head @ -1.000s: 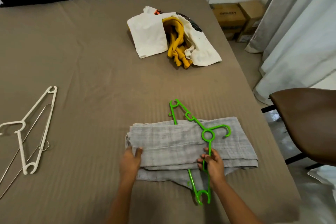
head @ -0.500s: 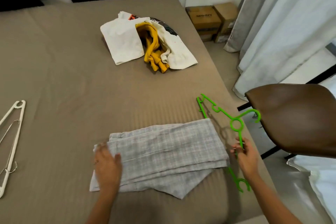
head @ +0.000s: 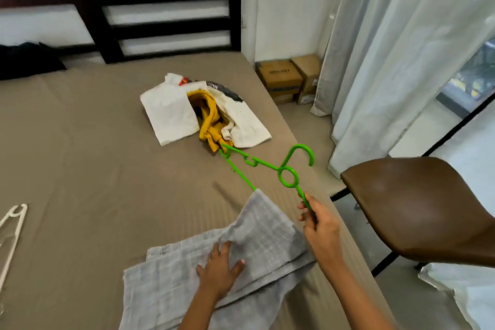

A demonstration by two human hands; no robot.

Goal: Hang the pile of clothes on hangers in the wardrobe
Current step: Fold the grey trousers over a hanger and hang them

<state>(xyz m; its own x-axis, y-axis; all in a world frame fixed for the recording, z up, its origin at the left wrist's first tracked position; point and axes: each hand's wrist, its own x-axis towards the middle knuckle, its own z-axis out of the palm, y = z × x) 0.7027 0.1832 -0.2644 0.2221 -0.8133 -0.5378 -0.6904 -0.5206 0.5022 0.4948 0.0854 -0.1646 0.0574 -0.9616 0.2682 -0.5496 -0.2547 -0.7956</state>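
A folded grey checked garment (head: pixel 209 270) lies on the brown bed (head: pixel 80 155) near its front edge. My left hand (head: pixel 219 270) presses flat on the cloth with fingers spread. My right hand (head: pixel 318 225) grips one arm of a green plastic hanger (head: pixel 288 175) and holds it lifted; the garment's right end hangs over the hanger's bottom bar. Farther back lies a pile of clothes (head: pixel 206 112), white pieces with a mustard-yellow one between them. No wardrobe is in view.
A white plastic hanger (head: pixel 12 236) lies at the bed's left edge. A brown chair (head: pixel 417 209) stands close on the right of the bed. Cardboard boxes (head: pixel 286 80) and pale curtains (head: pixel 388 61) are beyond it. A dark headboard (head: pixel 166 21) and a black garment (head: pixel 26 61) are at the back.
My right hand has raised the green hanger off the bed and lifted the garment's right end with it. My left hand slid rightward along the cloth. The view tilted up.
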